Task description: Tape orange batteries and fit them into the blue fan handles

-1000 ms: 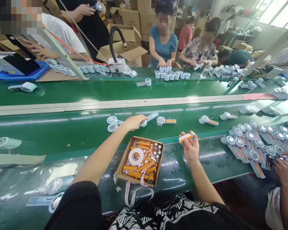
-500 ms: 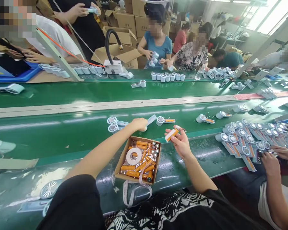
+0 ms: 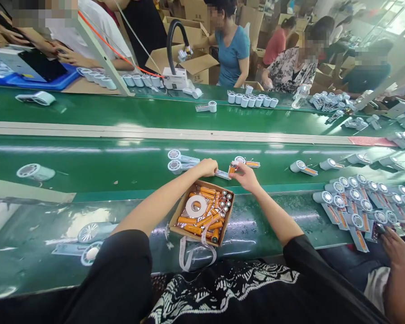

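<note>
My left hand [image 3: 209,167] is closed around a pale blue handheld fan [image 3: 222,174], whose open handle points right; its head is hidden by the hand. My right hand [image 3: 246,177] pinches an orange battery [image 3: 232,169], tipped up at the end of that handle. I cannot tell whether the battery touches the handle. Below my hands stands a cardboard box [image 3: 227,225] of orange batteries, with a roll of white tape [image 3: 189,207] lying on them. Just beyond my right hand lies a fan with an orange battery in its handle [image 3: 253,164].
Two fans [image 3: 174,166] lie left of my left hand on the green conveyor belt [image 3: 131,168]. At the right, a pile of fans [image 3: 354,193] sits beside a co-worker's hand [image 3: 396,245]. Another fan [image 3: 94,231] lies near my left elbow. Several people work across the line.
My right hand has brought the battery left and up to the fan handle. My left hand has lowered the handle, which now slopes down to the right. The head view has shifted.
</note>
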